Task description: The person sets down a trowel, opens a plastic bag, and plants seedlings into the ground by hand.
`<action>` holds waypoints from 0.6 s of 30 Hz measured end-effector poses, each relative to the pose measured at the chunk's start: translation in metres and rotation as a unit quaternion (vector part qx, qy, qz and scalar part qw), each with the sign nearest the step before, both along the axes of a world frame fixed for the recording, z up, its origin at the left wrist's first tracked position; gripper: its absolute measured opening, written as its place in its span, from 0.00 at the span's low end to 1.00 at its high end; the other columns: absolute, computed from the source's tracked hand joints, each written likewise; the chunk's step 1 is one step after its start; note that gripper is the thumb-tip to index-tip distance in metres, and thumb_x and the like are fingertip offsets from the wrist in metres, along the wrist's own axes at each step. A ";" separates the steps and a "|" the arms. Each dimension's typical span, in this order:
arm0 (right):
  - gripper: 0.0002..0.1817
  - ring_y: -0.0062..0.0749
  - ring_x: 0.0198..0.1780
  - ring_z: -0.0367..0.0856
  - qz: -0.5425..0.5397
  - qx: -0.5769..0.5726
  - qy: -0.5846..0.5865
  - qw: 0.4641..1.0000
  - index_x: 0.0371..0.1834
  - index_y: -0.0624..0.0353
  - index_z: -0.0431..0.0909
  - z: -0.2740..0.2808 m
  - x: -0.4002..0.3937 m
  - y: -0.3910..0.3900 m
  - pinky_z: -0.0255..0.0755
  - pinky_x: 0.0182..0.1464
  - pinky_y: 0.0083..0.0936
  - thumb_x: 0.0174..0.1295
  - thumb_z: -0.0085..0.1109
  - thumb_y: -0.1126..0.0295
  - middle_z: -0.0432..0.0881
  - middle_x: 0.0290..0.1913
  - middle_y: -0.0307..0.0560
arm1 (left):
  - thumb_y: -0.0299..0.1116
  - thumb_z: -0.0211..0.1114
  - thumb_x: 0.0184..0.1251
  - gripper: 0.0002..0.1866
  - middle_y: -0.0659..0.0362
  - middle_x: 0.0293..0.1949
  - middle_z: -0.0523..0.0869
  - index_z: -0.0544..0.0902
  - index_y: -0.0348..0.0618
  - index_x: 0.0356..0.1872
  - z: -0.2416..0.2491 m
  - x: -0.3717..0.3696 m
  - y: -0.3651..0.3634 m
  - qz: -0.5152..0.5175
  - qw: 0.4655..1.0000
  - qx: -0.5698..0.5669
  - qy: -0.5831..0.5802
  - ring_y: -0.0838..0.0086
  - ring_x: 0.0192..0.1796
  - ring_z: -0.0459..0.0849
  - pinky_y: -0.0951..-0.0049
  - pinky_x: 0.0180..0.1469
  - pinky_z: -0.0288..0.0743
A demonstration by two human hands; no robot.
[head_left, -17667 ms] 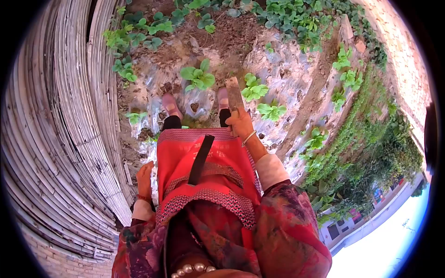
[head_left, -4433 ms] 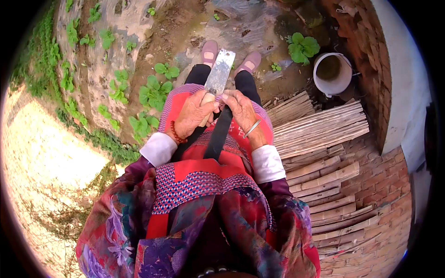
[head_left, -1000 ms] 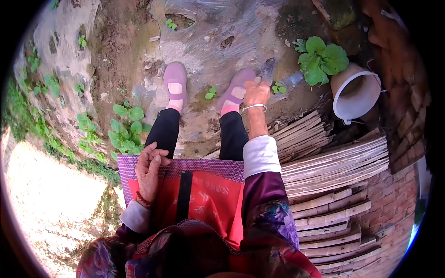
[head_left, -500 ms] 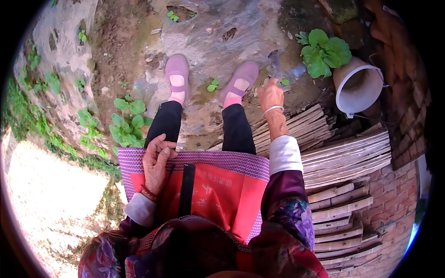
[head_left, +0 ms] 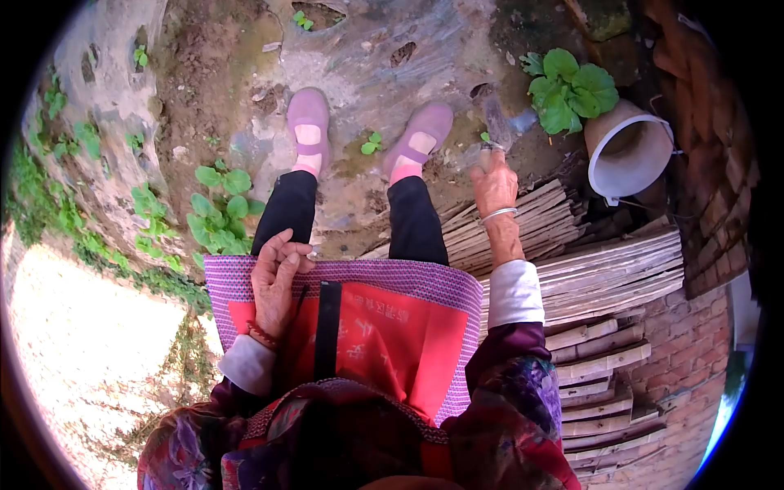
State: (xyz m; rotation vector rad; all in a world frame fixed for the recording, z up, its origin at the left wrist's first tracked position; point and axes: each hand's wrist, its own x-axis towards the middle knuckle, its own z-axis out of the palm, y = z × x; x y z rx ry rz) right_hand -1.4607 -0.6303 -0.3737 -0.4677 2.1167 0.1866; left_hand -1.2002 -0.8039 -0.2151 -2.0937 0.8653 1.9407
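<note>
My right hand, with a silver bangle at the wrist, is closed around a small trowel. Its grey blade is blurred and points away from me, over the soil beside a dark hole; the handle is hidden in my fist. A tiny green seedling stands just left of the blade. My left hand hovers by the hem of the red apron, above my knee. Its fingers are curled with the thumb against them, and a small pale spot shows at the fingertips, too small to name.
My pink shoes straddle another seedling on film-covered soil. A large leafy plant and a tipped white bucket are at upper right. Split bamboo strips are stacked along the brick wall. More leafy plants grow at left.
My right hand has drawn back toward me and slightly right with the trowel, uncovering the hole and the seedling beside it. My left hand has hardly moved.
</note>
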 end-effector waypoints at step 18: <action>0.19 0.59 0.38 0.77 -0.072 0.025 0.026 0.997 0.38 0.66 0.70 -0.002 0.021 -0.025 0.70 0.45 0.42 0.44 0.58 0.66 0.78 0.31 0.67 | 0.30 0.52 0.66 0.17 0.58 0.38 0.81 0.69 0.36 0.54 -0.004 0.010 -0.001 0.034 0.999 0.039 0.008 0.79 0.33 0.77 0.79 0.41 0.71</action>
